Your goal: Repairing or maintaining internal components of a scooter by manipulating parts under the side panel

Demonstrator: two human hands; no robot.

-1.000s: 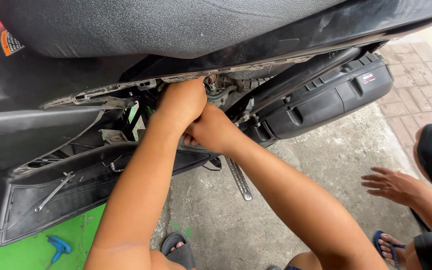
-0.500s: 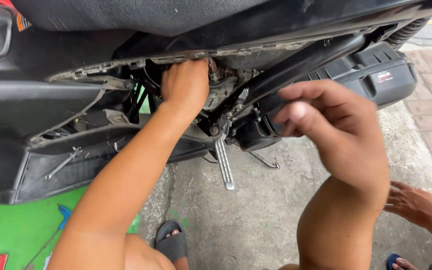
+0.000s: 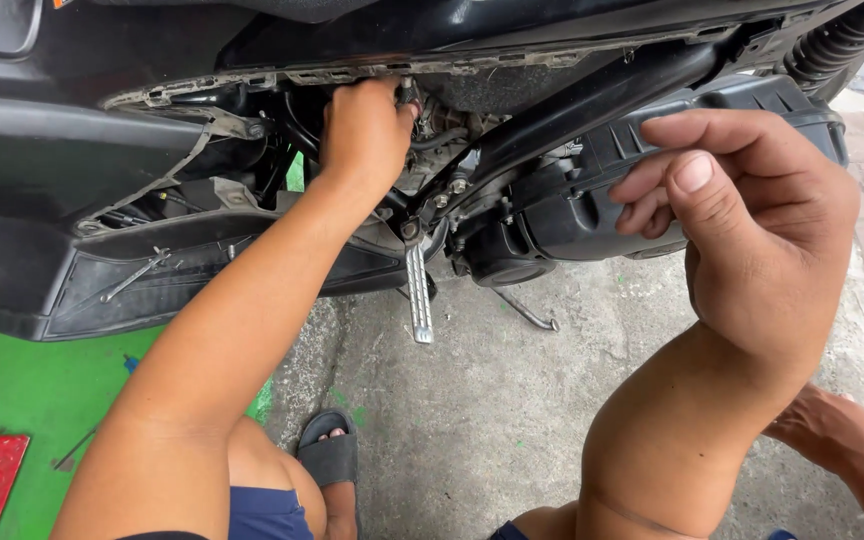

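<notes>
Our left hand [image 3: 367, 130] reaches into the scooter's [image 3: 252, 60] open underside, fingers closed around a small part by the engine [image 3: 442, 125], likely to steady it. Our right hand [image 3: 752, 230] hovers raised, fingers loosely curled, seemingly empty. Below hang the footpeg [image 3: 418, 290] and stand [image 3: 527, 312]; concrete [image 3: 512, 400] meets green floor [image 3: 32, 390].

The scooter's side panel [image 3: 62, 170] is black plastic, smooth and faintly glossy, its torn edge ragged. The air-filter cover [image 3: 592, 200] is matt, ribbed black plastic. The footpeg [image 3: 419, 295] is bare grooved metal, dull grey. The floor [image 3: 512, 400] is rough, stained concrete; beside it the green patch [image 3: 22, 390] looks painted and scuffed. The sandal [image 3: 327, 460] is matt rubber.
</notes>
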